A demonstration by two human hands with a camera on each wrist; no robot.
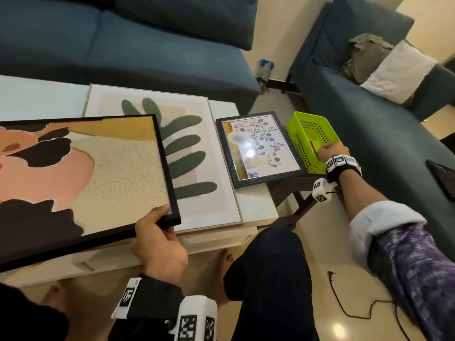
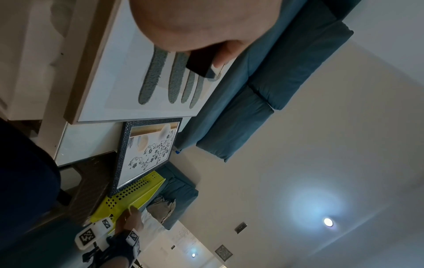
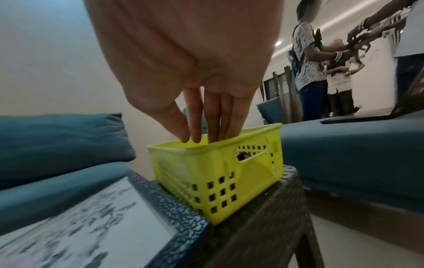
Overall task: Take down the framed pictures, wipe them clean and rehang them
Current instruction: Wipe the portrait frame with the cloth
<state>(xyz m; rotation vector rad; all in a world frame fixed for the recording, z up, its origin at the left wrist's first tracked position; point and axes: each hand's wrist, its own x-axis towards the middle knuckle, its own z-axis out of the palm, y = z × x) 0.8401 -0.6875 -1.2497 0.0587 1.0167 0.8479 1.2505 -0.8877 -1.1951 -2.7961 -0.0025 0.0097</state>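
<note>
Item 1. Black-framed picture (image 1: 81, 173): abstract in pink, cream and black. Your left hand (image 1: 160, 242) grips its near right corner, thumb on the front face and fingers curled beneath, holding it tilted above the counter (image 1: 256, 205). Judged reason: one hand keeps it steady and off the other frames while the other hand fetches something.

Item 2. Leaf picture (image 1: 187, 153): light frame, green leaf motif, lying flat on the counter, partly under item 1. Likely parked there to await or follow wiping.

Item 3. Floral picture (image 1: 256, 146): dark textured frame, glass catching ceiling light. It lies flat, bridging the counter edge and the dark side table (image 3: 263, 208), its right edge against the basket.

Item 4. Green basket (image 1: 312, 141): perforated plastic, standing on the side table, just beside item 3. Your right hand (image 3: 206, 116) reaches down into it, fingers straight and close together, tips past the rim; it holds nothing visible. A dark object shows through the handle slot, but what it is cannot be told. Judged purpose: you are reaching for a wiping cloth or similar.

Item 5. Surroundings: blue sofa (image 1: 123, 45) behind the counter; other people stand in the background of the right wrist view.

Status, judged: all three pictures are down; none is rehung.
</note>
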